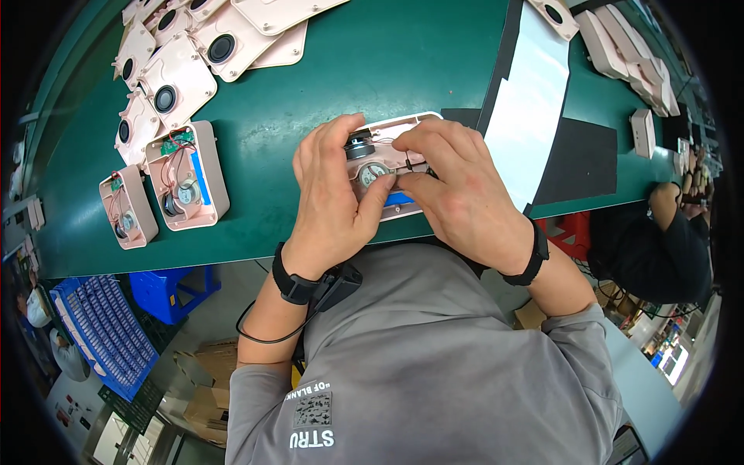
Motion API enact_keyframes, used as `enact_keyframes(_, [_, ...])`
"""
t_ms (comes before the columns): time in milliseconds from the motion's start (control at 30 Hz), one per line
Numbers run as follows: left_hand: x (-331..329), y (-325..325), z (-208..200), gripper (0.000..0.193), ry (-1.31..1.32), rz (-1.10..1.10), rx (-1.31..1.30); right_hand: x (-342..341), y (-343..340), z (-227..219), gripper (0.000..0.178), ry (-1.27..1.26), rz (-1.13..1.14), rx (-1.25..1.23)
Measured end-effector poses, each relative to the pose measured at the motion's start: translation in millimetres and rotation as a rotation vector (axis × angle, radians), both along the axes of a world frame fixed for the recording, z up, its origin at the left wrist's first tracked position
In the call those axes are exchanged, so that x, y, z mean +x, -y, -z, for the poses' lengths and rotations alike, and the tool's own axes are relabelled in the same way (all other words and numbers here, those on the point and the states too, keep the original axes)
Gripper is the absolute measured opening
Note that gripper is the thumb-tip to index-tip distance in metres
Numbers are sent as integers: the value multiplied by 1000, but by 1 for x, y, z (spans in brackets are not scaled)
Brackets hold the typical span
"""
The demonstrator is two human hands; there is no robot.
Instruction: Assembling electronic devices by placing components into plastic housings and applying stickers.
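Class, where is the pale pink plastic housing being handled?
In the head view's upper centre, the pink housing lies by the near edge of the green tabletop, partly covered by the left hand and right hand.

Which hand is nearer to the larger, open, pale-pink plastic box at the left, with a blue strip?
Left: the left hand is to the right of the box, not touching it; the right hand is farther right.

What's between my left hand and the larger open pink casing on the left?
Just bare green tabletop between your left hand and that casing, in the head view.
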State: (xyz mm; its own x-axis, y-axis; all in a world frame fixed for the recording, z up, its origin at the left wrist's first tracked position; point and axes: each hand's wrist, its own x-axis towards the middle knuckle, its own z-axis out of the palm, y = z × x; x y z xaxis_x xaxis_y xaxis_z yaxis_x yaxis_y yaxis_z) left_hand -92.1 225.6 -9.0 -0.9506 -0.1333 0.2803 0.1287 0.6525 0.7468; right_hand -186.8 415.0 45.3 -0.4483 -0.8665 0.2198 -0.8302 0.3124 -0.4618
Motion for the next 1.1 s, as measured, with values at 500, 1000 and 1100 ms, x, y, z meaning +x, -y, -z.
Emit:
enact_keyframes(500, [-1, -11, -1, 69, -90, -26, -72, -13, 5, 2, 27, 16, 37, -126])
enact_keyframes(1000, [0, -12, 1, 38, -177, -8, -110, -18, -9, 1, 27, 347, 238, -230])
enact_keyframes(1100, [2, -13, 1, 36, -176, -4, -149, -15, -31, -7, 26, 388, 259, -246])
